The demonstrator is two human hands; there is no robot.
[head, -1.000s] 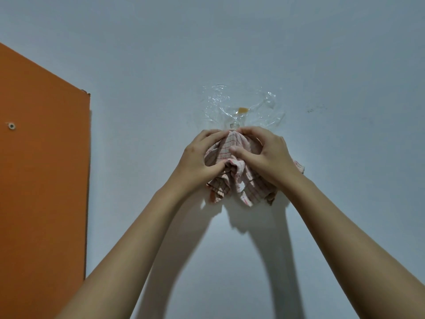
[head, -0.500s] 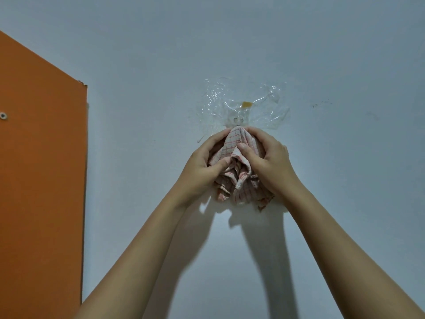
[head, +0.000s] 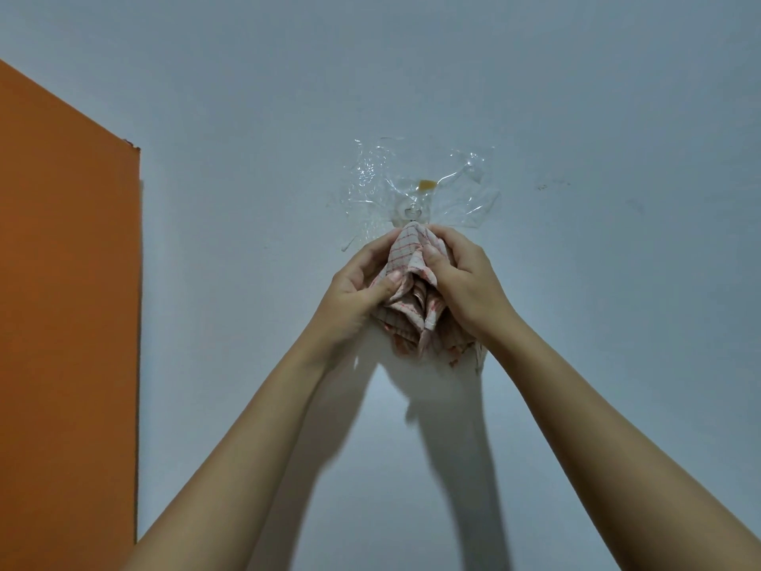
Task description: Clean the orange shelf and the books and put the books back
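A pink checked cloth (head: 405, 263) hangs bunched against the pale wall, its top just under a small clear hook (head: 413, 211). My left hand (head: 357, 293) grips the cloth's left side, thumb pressed on the fabric. My right hand (head: 465, 282) grips its right side from above. The cloth's lower folds droop below both hands. The orange shelf's side panel (head: 66, 323) fills the left edge of the view. No books are in view.
Crinkled clear tape (head: 461, 191) surrounds the hook on the wall (head: 576, 96), with a small amber patch (head: 426, 184) above it. Faint dark marks (head: 552, 184) sit to the right. Shadows of both arms fall on the wall below.
Both hands have slid down the cloth a little, exposing its top under the hook. The cloth now hangs in a narrower bundle. The view has shifted slightly.
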